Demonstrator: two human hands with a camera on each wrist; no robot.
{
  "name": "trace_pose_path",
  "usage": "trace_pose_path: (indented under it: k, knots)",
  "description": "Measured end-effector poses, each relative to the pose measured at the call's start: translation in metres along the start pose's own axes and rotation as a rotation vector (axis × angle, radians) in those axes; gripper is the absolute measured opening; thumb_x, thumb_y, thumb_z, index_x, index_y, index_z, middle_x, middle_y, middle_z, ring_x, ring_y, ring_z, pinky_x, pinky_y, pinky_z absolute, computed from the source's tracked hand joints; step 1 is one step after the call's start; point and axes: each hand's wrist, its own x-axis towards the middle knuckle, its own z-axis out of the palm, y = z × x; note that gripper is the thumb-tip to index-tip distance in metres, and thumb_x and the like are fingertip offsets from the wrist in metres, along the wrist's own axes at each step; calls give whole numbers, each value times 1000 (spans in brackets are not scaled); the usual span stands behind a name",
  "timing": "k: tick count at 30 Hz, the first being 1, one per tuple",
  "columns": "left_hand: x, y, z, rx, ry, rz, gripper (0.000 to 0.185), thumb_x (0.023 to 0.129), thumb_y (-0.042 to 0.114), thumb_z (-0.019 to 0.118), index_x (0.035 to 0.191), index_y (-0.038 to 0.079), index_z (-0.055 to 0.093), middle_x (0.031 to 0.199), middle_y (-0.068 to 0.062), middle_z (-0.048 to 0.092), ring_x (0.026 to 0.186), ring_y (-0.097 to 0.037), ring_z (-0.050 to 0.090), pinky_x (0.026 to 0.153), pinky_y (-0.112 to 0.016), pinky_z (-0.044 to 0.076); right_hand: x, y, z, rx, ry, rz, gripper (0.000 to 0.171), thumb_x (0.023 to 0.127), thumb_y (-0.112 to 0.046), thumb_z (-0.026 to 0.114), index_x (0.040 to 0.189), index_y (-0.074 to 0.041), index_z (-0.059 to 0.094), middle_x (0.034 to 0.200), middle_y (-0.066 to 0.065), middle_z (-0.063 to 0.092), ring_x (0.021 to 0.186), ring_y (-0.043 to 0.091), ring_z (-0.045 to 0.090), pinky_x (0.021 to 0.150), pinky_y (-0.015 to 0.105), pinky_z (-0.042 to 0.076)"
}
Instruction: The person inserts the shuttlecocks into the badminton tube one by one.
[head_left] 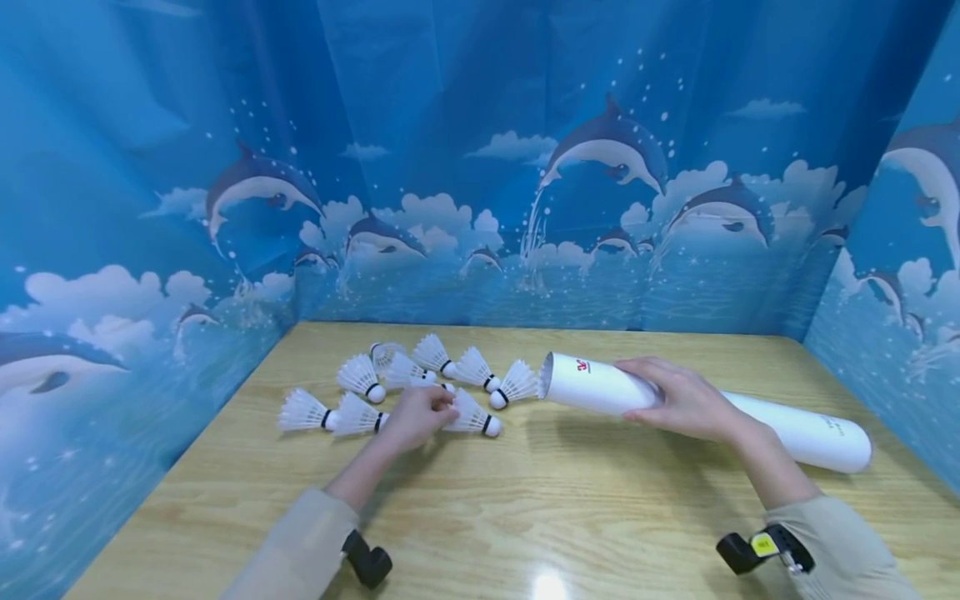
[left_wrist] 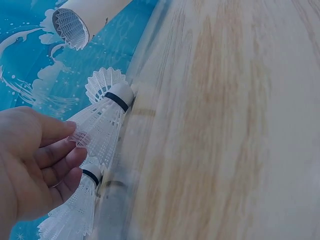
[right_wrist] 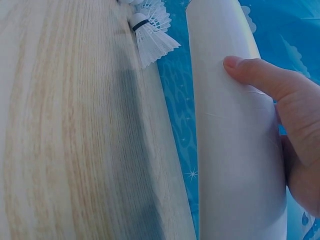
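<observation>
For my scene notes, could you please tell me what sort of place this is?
Probably a staged tabletop recording booth: a wooden table is walled on three sides by a dolphin-print blue backdrop, with white shuttlecocks and a white tube laid out.

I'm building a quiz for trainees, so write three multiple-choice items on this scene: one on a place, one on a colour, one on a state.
1. Where does the long white cardboard tube lie?
A. on the wooden table
B. upright against the backdrop
C. on the floor

2. What colour is the band round each white feathered shuttlecock cork?
A. red
B. black
C. green

3. How is the tube's left end?
A. capped
B. crushed flat
C. open

A: it lies flat on the wooden table under the right hand.
B: the left wrist view shows a black band.
C: the mouth gapes, with feathers inside, while the left hand touches a shuttlecock.
</observation>
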Motion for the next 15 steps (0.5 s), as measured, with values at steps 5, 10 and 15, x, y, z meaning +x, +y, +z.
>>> trace_pose_path:
  k: [5,10,15]
  knots:
    - [0,1,-3,21,-24,49,10,78,3,67,87,-1,68,71,-1,63,66,-9,54,62,-24,46,0,-1,0,1,-1,7,68,71,-26,80,130,-9,51,126,15,54,108,37,53,82,56,45]
    - [-2,2,-7,49,-56,93,5,80,7,68,82,2,67,74,0,64,70,-10,55,66,-26,47,-1,-1,-1,0,1,2,68,71,-26,81,130,-9,51,125,16,54,108,37,53,81,55,45]
    - [-3,3,-11,43,-76,88,4,82,7,66,85,5,68,80,-2,65,76,-13,57,71,-30,48,-2,1,0,-1,-3,0,68,71,-27,80,130,-9,51,125,16,54,108,37,53,81,55,46]
